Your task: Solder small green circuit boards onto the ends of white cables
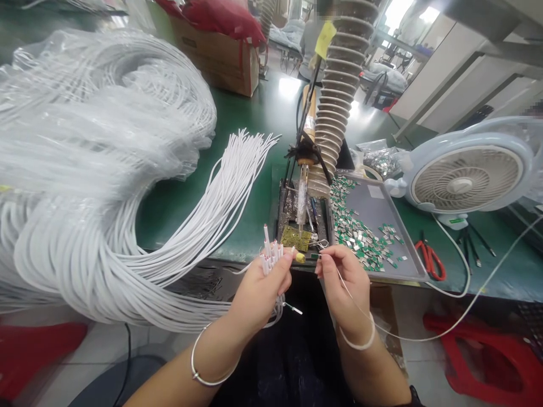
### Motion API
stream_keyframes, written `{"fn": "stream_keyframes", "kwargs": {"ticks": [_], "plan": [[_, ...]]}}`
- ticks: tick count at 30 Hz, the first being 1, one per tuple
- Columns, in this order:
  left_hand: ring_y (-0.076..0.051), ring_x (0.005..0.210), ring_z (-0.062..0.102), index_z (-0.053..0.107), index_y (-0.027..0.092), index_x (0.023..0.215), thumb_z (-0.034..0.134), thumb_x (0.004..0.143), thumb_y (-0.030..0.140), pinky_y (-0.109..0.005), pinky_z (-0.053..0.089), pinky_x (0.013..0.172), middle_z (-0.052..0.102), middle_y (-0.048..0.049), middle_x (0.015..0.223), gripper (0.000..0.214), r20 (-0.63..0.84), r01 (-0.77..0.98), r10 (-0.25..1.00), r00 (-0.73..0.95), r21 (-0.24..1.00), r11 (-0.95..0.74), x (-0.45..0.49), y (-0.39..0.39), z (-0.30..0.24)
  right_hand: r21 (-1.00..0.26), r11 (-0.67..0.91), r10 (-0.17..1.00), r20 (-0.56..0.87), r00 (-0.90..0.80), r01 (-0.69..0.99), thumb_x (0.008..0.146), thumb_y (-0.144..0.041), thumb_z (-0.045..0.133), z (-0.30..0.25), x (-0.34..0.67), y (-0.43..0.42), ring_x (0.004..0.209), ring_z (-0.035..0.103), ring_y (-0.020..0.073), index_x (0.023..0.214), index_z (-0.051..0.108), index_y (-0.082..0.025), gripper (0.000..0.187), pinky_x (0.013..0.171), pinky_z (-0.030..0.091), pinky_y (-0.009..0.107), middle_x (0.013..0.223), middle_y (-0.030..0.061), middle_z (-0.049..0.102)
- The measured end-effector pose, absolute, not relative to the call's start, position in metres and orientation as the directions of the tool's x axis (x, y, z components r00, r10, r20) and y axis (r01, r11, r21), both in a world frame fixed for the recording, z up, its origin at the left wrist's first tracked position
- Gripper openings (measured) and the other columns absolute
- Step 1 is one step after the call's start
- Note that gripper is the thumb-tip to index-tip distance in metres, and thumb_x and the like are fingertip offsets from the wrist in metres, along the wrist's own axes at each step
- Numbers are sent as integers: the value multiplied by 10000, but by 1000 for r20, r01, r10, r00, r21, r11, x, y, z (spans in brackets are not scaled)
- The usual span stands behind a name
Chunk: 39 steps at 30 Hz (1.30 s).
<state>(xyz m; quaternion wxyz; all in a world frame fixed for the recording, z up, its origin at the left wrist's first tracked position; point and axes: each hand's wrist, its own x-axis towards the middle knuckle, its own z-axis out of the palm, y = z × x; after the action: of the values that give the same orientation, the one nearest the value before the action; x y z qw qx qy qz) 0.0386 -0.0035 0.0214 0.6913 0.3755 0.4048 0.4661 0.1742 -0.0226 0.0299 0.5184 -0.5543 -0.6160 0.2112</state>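
Note:
My left hand [262,294] is closed around a bundle of white cables [271,257] whose cut ends show pinkish-red cores. A yellow cover [300,258] sits on one of its fingertips. Below that hand hangs a cable end with a small light tip [293,308]. My right hand [345,285] pinches a tiny dark-green circuit board [315,256]. A thin pale wire [354,302] runs through the same hand and off to the right. Just beyond both hands, a soldering iron [302,195] is fixed tip down over a yellowish pad [296,238].
A large coil of white cables [169,265], partly in plastic, covers the left. At right, a grey tray [399,249] holds many small green-and-silver boards. Red-handled pliers [430,261], a fan [466,175] and a ribbed exhaust hose [343,85] stand around. Cardboard box [220,56] behind.

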Motion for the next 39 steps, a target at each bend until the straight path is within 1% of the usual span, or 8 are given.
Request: {"fn": "stream_keyframes", "kwargs": {"ticks": [4,7,14,22,29,32,36,39], "plan": [[-70,453,321,538,167,861,600,798,397,-217,250,472,382,94,460,247,-217,-386,946,239,873,298,41,-3,26,-734,392,844,527,102,555,868,-142,477,31,172,-22,687,545,126,857,548,-197,90,630,472,278,738,4,545],[-71,487,341,536,163,926,585,813,356,-211,276,489,406,88,508,229,-209,-388,946,246,874,294,41,-3,26,-696,426,815,573,89,578,850,-116,496,30,169,-21,732,561,134,878,552,-197,103,660,491,292,800,19,564],[-60,496,313,558,168,919,560,832,270,-212,297,521,407,82,577,135,-192,-373,947,256,885,280,40,-3,29,-734,420,822,557,119,533,838,-92,513,23,163,-19,762,591,136,945,560,-200,158,671,516,294,862,26,568],[-52,583,415,583,198,932,564,831,228,-195,367,636,528,48,736,107,-171,-369,953,249,893,257,38,-6,32,-703,432,809,579,101,565,826,-70,519,26,162,-19,732,555,118,897,557,-188,142,643,491,265,816,12,551],[-64,584,418,575,196,884,566,820,236,-201,350,590,520,49,716,76,-188,-298,959,210,922,246,38,-6,30,-665,468,789,611,64,582,827,-56,511,27,162,-18,772,551,121,900,561,-183,154,675,492,264,818,15,564],[-71,597,427,575,188,862,559,810,221,-209,341,582,534,40,746,64,-216,-277,960,177,925,259,38,-4,31,-658,493,785,619,36,570,838,-50,486,26,163,-18,790,564,128,963,569,-183,200,683,512,273,862,31,582],[-85,621,435,580,178,886,555,794,236,-223,324,573,559,22,793,111,-260,-273,952,160,915,296,40,-1,34,-611,539,754,657,-8,579,846,-42,444,19,165,-20,910,588,168,1148,537,-178,344,713,545,314,1042,90,591],[-95,648,443,588,166,854,561,777,240,-231,317,584,555,17,777,110,-281,-245,951,129,920,305,41,2,36,-591,570,705,708,30,571,849,-42,426,11,166,-22,949,596,182,1237,493,-190,421,735,561,339,1108,101,586]]}}
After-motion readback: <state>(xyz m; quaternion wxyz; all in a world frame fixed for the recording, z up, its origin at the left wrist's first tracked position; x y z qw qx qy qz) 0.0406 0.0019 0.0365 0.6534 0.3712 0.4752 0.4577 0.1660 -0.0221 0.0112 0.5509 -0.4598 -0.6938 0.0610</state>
